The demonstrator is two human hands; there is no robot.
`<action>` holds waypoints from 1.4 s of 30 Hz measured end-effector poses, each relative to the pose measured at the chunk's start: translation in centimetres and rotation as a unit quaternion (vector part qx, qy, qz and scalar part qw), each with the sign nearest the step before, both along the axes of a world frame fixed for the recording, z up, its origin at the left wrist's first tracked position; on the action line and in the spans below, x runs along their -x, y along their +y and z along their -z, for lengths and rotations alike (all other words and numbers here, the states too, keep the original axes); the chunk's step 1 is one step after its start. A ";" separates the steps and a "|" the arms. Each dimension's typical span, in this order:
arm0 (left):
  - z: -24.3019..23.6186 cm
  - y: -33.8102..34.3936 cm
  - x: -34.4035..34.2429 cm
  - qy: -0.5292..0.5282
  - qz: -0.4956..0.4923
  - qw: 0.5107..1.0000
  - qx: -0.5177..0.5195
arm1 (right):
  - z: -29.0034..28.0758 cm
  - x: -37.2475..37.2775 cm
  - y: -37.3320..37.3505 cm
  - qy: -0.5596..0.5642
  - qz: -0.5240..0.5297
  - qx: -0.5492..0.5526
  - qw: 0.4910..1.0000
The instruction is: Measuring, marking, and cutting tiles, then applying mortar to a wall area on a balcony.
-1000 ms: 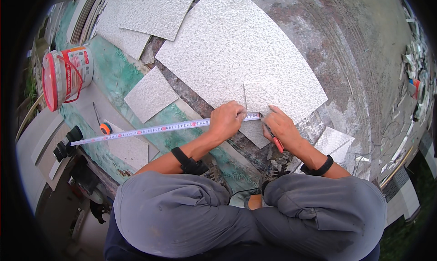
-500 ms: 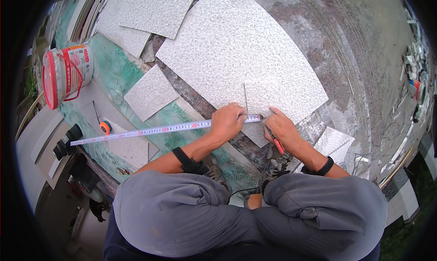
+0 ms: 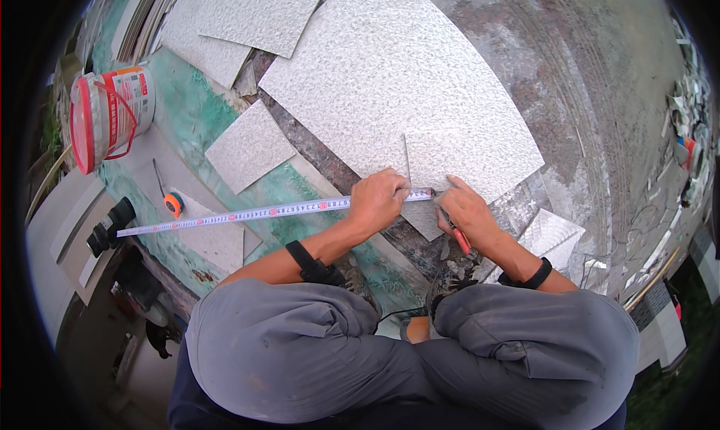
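well, from my remote seat, taking the left hand [image 3: 381, 199] as the middle of the clock, i have its fingers and thumb clamped together on the white tape blade [image 3: 294, 208]. the blade stretches away toward nine o'clock, where its far end meets a dark case [image 3: 110, 227], and its short near end sticks out toward three, over the lower part of a smaller speckled piece [image 3: 439, 158]. just past three, close to that end, my right hand [image 3: 465, 218] is curled around a red-handled tool [image 3: 460, 239], with its index finger reaching up onto the smaller piece; whether it also touches the blade i cannot tell.

that piece overlaps the near edge of a large speckled panel [image 3: 390, 77], which spreads out at twelve. at ten o'clock a loose square panel [image 3: 250, 148] lies by itself on the green-stained ground [image 3: 196, 107], and two more sheets [image 3: 259, 14] overlap at eleven. between nine and ten i see a white bucket [image 3: 124, 115] with a red lid, tipped on its side, and, just above the blade at nine, a round orange object [image 3: 174, 203]. a patterned scrap [image 3: 553, 235] sits between three and four.
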State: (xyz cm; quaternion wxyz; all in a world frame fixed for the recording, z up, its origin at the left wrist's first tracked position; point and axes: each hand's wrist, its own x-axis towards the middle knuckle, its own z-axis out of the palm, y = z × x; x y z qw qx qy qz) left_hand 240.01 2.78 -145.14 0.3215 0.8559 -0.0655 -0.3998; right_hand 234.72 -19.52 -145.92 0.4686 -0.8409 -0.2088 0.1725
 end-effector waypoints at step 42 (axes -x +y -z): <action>-0.4 -0.8 1.1 -0.003 0.016 1.000 -0.002 | -0.2 0.2 -0.7 -0.016 -0.005 -0.008 1.000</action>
